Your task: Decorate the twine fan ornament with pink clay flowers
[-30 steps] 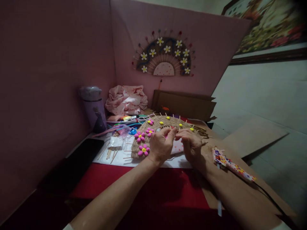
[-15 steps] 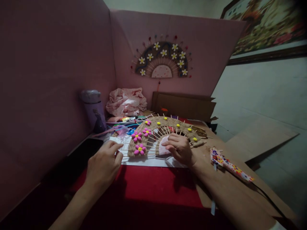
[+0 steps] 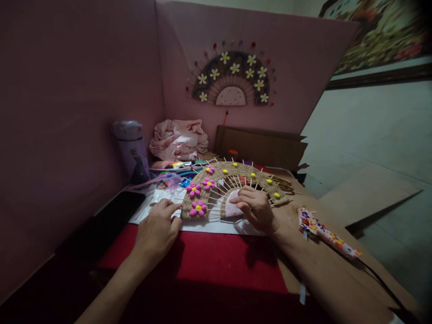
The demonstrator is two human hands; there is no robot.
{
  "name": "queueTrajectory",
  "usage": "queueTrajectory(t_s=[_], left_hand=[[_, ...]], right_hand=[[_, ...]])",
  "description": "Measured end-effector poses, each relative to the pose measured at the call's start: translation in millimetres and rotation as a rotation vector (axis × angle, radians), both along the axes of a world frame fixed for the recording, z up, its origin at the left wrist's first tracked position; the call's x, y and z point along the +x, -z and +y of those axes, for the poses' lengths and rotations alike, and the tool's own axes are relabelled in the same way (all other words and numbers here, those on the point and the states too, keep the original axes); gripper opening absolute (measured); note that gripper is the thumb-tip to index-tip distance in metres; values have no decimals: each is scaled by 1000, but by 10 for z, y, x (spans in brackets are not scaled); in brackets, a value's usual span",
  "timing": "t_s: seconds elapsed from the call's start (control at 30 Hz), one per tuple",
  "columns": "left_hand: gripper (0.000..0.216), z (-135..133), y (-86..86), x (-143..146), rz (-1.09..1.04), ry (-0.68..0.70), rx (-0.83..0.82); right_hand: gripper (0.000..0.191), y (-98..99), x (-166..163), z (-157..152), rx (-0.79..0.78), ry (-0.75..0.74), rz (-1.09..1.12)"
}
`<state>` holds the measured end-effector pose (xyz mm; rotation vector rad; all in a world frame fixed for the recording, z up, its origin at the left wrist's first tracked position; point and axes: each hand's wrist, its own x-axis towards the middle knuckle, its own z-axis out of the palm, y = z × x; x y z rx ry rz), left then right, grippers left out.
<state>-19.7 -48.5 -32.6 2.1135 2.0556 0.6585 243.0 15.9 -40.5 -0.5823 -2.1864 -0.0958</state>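
A half-round woven jute fan (image 3: 232, 173) with wooden stick ribs lies on white paper (image 3: 209, 225). Pink flowers (image 3: 198, 208) sit on its left part and yellow dots (image 3: 269, 181) along its right arc. My right hand (image 3: 255, 208) rests with curled fingers on the pink half-disc (image 3: 232, 209) at the fan's centre, holding it down. My left hand (image 3: 157, 230) lies at the fan's lower left end, fingers bent, fingertips touching the edge near a clear plastic bag (image 3: 166, 194). I cannot make out anything between its fingers.
A finished fan (image 3: 232, 77) hangs on the pink partition. A purple bottle (image 3: 132, 150), pink cloth (image 3: 178, 138), cardboard (image 3: 259, 146), a black phone (image 3: 113, 215), loose sticks and coloured packets lie behind. A patterned glue gun (image 3: 326, 234) lies right. Red cloth (image 3: 216, 261) covers the front.
My left hand left the fan's centre, swung out to the left, then came back in to the fan's lower left end. My right hand settled on the pink half-disc.
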Motion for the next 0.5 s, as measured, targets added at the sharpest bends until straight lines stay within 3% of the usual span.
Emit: queueTrajectory(t_s=[0.5], left_hand=[[38,50,34,-48,-19,40,94]], right_hand=[[35,-18,-9,-1,17,1,7]])
